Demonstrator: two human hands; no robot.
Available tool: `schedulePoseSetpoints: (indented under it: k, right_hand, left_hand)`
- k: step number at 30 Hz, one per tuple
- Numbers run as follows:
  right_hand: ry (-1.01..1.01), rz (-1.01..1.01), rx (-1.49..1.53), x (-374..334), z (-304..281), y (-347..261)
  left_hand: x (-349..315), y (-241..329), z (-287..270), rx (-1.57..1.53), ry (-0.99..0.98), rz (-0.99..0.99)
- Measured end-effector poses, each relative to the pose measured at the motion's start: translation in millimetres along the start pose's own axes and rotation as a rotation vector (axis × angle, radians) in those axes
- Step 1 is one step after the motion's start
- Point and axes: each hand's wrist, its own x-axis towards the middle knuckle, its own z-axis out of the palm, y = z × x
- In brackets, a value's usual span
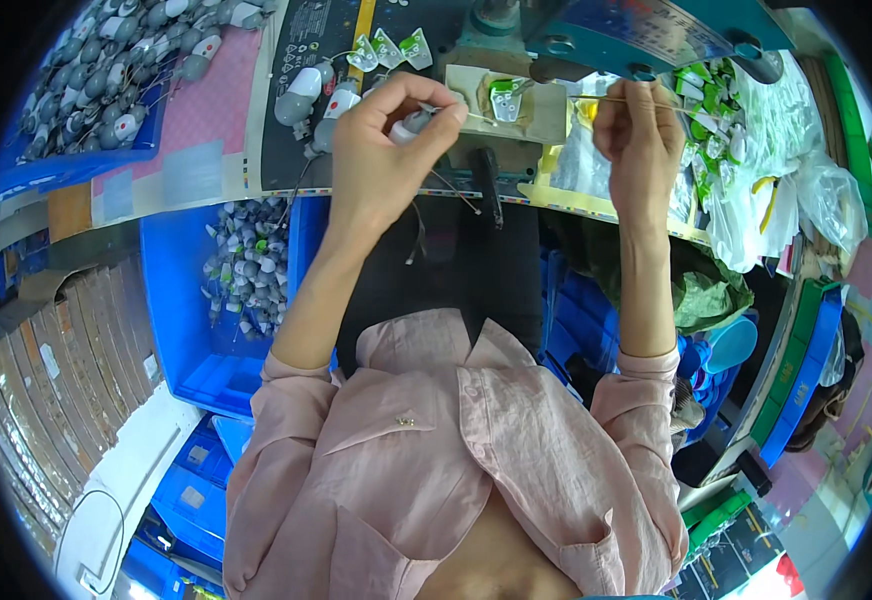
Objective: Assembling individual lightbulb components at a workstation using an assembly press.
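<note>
My left hand [396, 145] is closed, thumb and forefinger pinched, around a small grey-and-white rounded part [414, 124] with thin wires. Much of that part is hidden by the fingers. My right hand [641, 135] grips a thin brown stick [606, 98] whose end points left. Between the hands, a small white-and-green plastic piece [505, 101] sits on a pale block [548, 112] under a teal press [646, 30]. More grey-and-white parts [301, 95] with wires lie left of my left hand. Several white-and-green pieces [386, 50] stand in a row beyond it.
At far left, a blue bin [86, 175] holds many grey-and-white parts. A lower blue crate [176, 300] holds others below the table edge. Green-and-white pieces [711, 125] and clear plastic bags [771, 130] lie at right. A black lever [489, 185] sticks out below the block.
</note>
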Motion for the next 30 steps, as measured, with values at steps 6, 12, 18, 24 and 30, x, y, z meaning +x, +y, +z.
schedulePoseSetpoints:
  k: [6, 12, 18, 24, 30]
  right_hand:
    - [-0.158, -0.067, -0.177, -11.0, 44.0, 6.5]
    - [-0.158, -0.228, -0.488, -11.1, 48.5, 11.3]
    - [-0.165, -0.230, -0.474, -11.5, 49.2, 12.3]
    - [-0.109, -0.305, -0.614, -17.2, 50.1, 11.4]
    - [-0.105, -0.334, -0.584, -17.3, 50.4, 13.4]
  left_hand:
    - [-6.6, -3.8, 6.6, 0.181, 0.076, 0.098]
    - [-3.7, -10.7, 12.2, 0.119, 0.067, 0.115]
    - [-1.0, -6.9, 15.3, 0.132, 0.054, 0.102]
    - [3.8, -11.2, 22.0, 0.258, 0.070, 0.171]
    - [7.6, -9.4, 27.1, 0.288, 0.079, 0.144]
